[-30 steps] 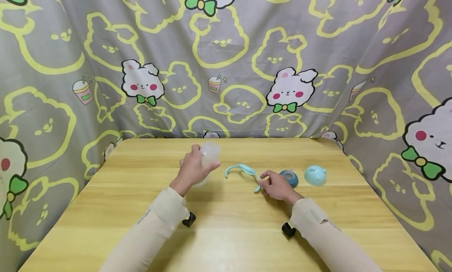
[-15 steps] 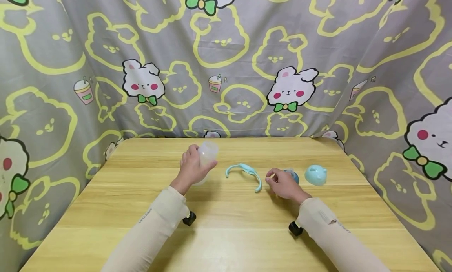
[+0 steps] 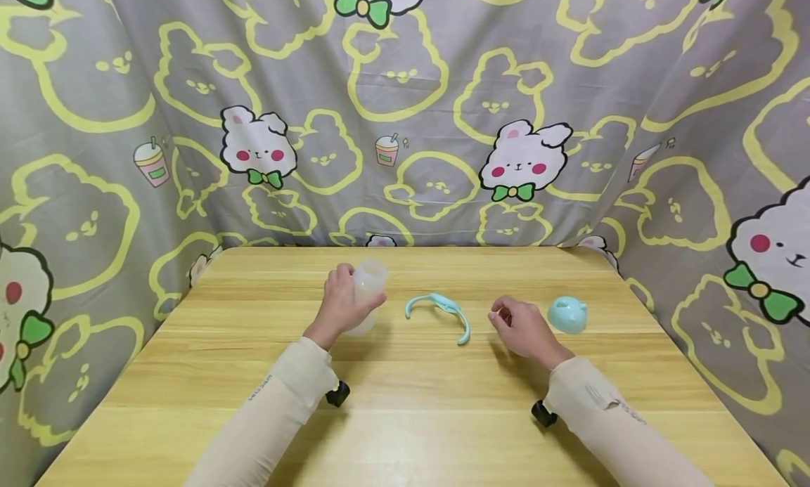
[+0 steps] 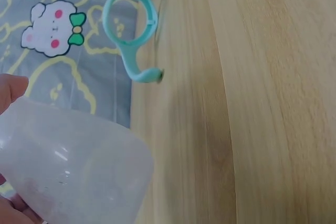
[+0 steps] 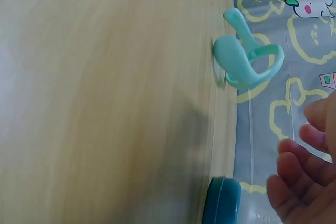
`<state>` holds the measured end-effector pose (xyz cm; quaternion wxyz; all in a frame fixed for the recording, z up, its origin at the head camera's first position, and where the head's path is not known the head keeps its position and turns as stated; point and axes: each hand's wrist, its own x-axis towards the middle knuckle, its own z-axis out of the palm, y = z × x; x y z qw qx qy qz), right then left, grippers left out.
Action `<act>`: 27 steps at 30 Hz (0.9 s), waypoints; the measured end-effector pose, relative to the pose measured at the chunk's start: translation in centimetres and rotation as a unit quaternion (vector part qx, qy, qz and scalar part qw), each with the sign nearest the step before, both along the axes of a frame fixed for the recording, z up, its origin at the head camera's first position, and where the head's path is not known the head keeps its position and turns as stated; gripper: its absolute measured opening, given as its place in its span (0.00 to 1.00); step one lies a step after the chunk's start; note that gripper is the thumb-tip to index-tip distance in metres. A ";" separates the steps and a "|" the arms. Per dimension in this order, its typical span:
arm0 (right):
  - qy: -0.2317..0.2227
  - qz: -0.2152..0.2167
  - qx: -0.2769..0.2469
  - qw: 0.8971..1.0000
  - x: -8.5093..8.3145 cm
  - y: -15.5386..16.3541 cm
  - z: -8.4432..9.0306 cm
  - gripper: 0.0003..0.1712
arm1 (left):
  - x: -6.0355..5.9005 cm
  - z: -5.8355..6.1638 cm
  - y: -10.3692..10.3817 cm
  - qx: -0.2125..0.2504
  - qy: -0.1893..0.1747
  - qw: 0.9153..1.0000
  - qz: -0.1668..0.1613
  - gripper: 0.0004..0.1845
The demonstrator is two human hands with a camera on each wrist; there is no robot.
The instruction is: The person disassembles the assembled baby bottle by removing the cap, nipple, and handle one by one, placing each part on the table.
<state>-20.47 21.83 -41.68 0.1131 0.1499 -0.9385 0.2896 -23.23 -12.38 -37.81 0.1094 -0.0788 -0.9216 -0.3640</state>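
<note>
My left hand (image 3: 342, 301) holds a translucent baby bottle (image 3: 368, 282), tilted to the right above the table. In the left wrist view the bottle's clear body (image 4: 79, 166) fills the lower left. A turquoise bottle handle (image 3: 446, 303) with a ring and two curved arms lies between my hands. My right hand (image 3: 524, 327) hovers with loosely bent fingers and holds nothing. A dark teal bottle collar (image 5: 222, 203) shows below its fingers in the right wrist view, with something clear beside it; in the head view the hand hides it.
A light turquoise domed cap (image 3: 567, 315) with small ears stands just right of my right hand. The wooden table (image 3: 405, 417) reaches back to a grey patterned curtain (image 3: 436, 220). Black wrist cameras (image 3: 338, 393) hang beneath both sleeves.
My right hand has let go of the handle and moved right, over the teal collar. The left hand has shifted slightly left with the bottle.
</note>
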 end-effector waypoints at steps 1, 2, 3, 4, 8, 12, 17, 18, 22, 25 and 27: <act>0.011 -0.003 0.002 1.000 0.1 0.1 0.0 0.05 | 0.0 0.0 0.0 0.001 -0.001 1.000 0.000 0.40; 0.020 -0.007 0.004 1.000 0.2 0.2 0.1 0.06 | -0.1 -0.1 -0.1 0.003 -0.003 1.000 0.000 0.40; 0.027 -0.011 0.007 1.000 0.3 0.4 0.1 0.07 | -0.1 -0.1 -0.1 0.005 -0.003 1.000 0.000 0.40; 0.036 -0.014 0.008 0.999 0.4 0.5 0.1 0.09 | -0.1 -0.2 -0.2 0.006 -0.004 1.000 0.000 0.40; 0.059 -0.024 0.016 0.998 0.7 1.3 0.1 0.13 | -0.2 -0.3 -0.3 0.009 -0.008 1.000 0.001 0.40; 0.096 -0.028 0.025 0.995 0.8 2.1 0.0 0.16 | -0.3 -0.5 -0.4 0.014 -0.005 1.000 0.001 0.40; 0.166 -0.033 0.040 0.985 0.8 2.9 -0.4 0.17 | -0.5 -0.7 -0.5 0.017 -0.009 1.000 -0.002 0.40; 0.176 -0.035 0.043 0.983 0.8 3.0 -0.4 0.17 | -0.6 -0.7 -0.5 0.017 -0.011 1.000 -0.002 0.40; 0.199 -0.045 0.055 0.977 0.8 3.5 -0.5 0.20 | -0.7 -0.8 -0.5 0.017 -0.031 0.999 0.000 0.40; 0.207 -0.059 0.068 0.974 0.9 4.0 -0.4 0.23 | -0.8 -0.8 -0.6 0.016 -0.039 0.999 0.000 0.40; 0.207 -0.069 0.080 0.973 1.0 4.5 -0.2 0.26 | -0.8 -0.8 -0.6 0.014 -0.039 0.999 0.000 0.40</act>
